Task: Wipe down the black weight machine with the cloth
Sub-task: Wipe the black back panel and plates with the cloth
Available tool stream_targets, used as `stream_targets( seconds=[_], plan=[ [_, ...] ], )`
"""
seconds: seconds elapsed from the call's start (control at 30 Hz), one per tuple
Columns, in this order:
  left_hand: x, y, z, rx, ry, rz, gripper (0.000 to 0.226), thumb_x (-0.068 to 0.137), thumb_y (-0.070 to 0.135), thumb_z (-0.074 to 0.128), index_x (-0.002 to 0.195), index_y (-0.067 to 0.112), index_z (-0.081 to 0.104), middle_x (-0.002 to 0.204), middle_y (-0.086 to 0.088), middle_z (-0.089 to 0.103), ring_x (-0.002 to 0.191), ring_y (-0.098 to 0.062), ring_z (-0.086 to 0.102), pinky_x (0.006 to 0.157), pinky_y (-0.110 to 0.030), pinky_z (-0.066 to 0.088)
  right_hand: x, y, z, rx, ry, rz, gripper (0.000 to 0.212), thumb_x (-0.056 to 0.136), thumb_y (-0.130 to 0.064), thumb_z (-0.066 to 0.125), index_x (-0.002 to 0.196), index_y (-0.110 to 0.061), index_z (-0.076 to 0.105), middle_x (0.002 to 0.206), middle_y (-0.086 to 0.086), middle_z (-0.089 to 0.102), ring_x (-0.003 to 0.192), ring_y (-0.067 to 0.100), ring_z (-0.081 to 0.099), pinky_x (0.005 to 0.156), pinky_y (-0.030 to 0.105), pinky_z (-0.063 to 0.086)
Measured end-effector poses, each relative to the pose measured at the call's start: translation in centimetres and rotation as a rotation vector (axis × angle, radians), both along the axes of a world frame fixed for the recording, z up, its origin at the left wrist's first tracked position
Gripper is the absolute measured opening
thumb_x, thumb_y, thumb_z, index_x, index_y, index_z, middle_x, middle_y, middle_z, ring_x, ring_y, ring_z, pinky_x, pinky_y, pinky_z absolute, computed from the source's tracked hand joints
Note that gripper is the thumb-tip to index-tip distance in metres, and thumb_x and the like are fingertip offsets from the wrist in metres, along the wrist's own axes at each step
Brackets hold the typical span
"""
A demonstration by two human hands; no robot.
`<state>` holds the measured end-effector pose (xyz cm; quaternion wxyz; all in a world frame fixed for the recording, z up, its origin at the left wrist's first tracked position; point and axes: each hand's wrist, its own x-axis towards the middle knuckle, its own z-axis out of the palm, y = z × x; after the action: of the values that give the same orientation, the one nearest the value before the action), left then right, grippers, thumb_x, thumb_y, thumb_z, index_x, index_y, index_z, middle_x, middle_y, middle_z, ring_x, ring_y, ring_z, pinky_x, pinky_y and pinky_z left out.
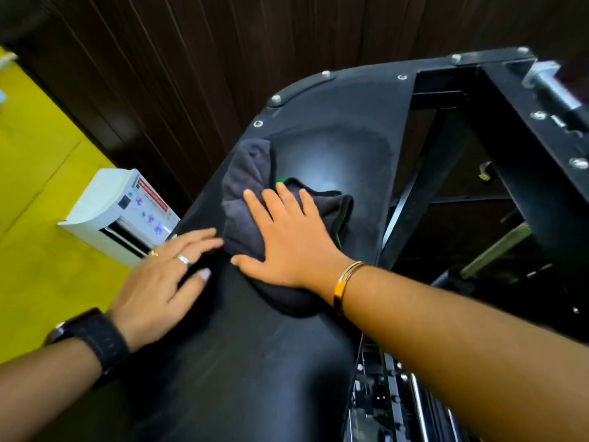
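A person's right hand (pixel 287 237), fingers spread flat, presses a crumpled dark grey cloth (pixel 245 173) (green-edged) onto the glossy black padded weight machine (pixel 248 362), while the left hand (pixel 162 282), fingers straight, rests on the pad just left of the cloth, a white boxy unit (pixel 118 212) farther left.

The left grip (pixel 159 291) wears a plain silver band ring (pixel 184 259) on one finger and a thinner gold ring (pixel 154 253) on the finger beside it, and its nails (pixel 204 275) are long and pale. A broad black wristwatch (pixel 95 339) wraps the left wrist. Behind the right grip (pixel 287 237), the wrist carries a shiny gold metal bangle (pixel 345 283), thin on top and broader at its lower side.
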<state>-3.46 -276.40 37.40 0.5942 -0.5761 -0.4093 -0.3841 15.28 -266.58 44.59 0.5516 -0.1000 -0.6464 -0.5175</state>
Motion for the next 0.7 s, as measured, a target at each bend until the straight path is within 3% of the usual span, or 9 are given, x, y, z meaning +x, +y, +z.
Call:
stream_targets(
  seconds=[0.03, 0.17, 0.33, 0.47, 0.53, 0.63, 0.7],
  plan=[
    [0.3, -0.4, 1.3, 0.021, 0.012, -0.003, 0.049, 0.092, 0.038, 0.038, 0.134, 0.019, 0.054, 0.140, 0.004, 0.049, 0.125, -0.014, 0.044, 0.111, -0.016, 0.020, 0.8, 0.2, 0.5, 0.024, -0.017, 0.002, 0.093, 0.078, -0.073, 0.034, 0.149, -0.013, 0.035, 0.143, 0.010, 0.045, 0.137, 0.035, 0.035, 0.110, 0.058, 0.023],
    [1.5, -0.8, 6.1, 0.059, -0.142, -0.050, 0.066, 0.088, 0.052, 0.031, 0.144, 0.021, 0.044, 0.151, -0.001, 0.039, 0.138, -0.018, 0.034, 0.118, -0.045, 0.022, 3.9, 1.1, 3.3, 0.025, -0.019, -0.040, 0.088, 0.078, -0.072, 0.022, 0.147, -0.021, 0.038, 0.142, 0.003, 0.048, 0.136, 0.028, 0.038, 0.108, 0.053, 0.027],
    [3.3, 1.8, 7.2, -0.078, -0.201, 0.013, 0.074, 0.085, 0.052, 0.028, 0.154, 0.026, 0.021, 0.162, 0.004, 0.010, 0.150, -0.014, 0.003, 0.119, -0.032, -0.002, 6.2, 1.7, 6.2, -0.052, 0.142, -0.054, 0.091, 0.075, -0.073, 0.018, 0.149, -0.023, 0.031, 0.147, 0.000, 0.041, 0.139, 0.026, 0.032, 0.109, 0.048, 0.025],
    [2.4, 3.0, 6.6, -0.074, -0.187, 0.060, 0.057, 0.101, 0.047, 0.033, 0.154, 0.032, 0.017, 0.162, 0.009, 0.009, 0.149, -0.009, 0.001, 0.118, -0.029, -0.002, 6.5, 1.7, 7.5, -0.093, 0.253, -0.033, 0.082, 0.080, -0.071, 0.029, 0.146, -0.023, 0.034, 0.139, 0.001, 0.045, 0.132, 0.026, 0.036, 0.102, 0.047, 0.030],
    [2.5, 2.9, 6.7, -0.065, -0.184, 0.067, 0.056, 0.101, 0.047, 0.029, 0.154, 0.032, 0.017, 0.162, 0.008, 0.009, 0.150, -0.011, 0.001, 0.118, -0.029, -0.001, 5.9, 1.3, 7.9, -0.121, 0.313, -0.040, 0.086, 0.077, -0.072, 0.023, 0.147, -0.023, 0.032, 0.143, 0.003, 0.041, 0.135, 0.027, 0.032, 0.101, 0.048, 0.029],
    [2.5, 2.8, 6.6, -0.061, -0.168, 0.113, 0.068, 0.091, 0.054, 0.020, 0.155, 0.030, 0.014, 0.163, 0.006, 0.008, 0.150, -0.013, 0.002, 0.119, -0.031, 0.000, 4.2, 0.5, 8.3, -0.195, 0.365, -0.066, 0.080, 0.083, -0.069, 0.031, 0.148, -0.023, 0.029, 0.161, 0.003, 0.012, 0.147, 0.030, 0.009, 0.106, 0.054, 0.023],
    [2.4, 2.9, 6.6, -0.069, -0.179, 0.127, 0.060, 0.101, 0.051, 0.024, 0.155, 0.030, 0.010, 0.163, 0.008, 0.004, 0.150, -0.011, -0.001, 0.118, -0.030, -0.002, 3.1, -0.3, 8.4, -0.189, 0.369, -0.079, 0.071, 0.087, -0.062, 0.042, 0.142, -0.017, 0.037, 0.163, -0.001, -0.005, 0.148, 0.032, 0.001, 0.103, 0.058, 0.024]
  ],
)
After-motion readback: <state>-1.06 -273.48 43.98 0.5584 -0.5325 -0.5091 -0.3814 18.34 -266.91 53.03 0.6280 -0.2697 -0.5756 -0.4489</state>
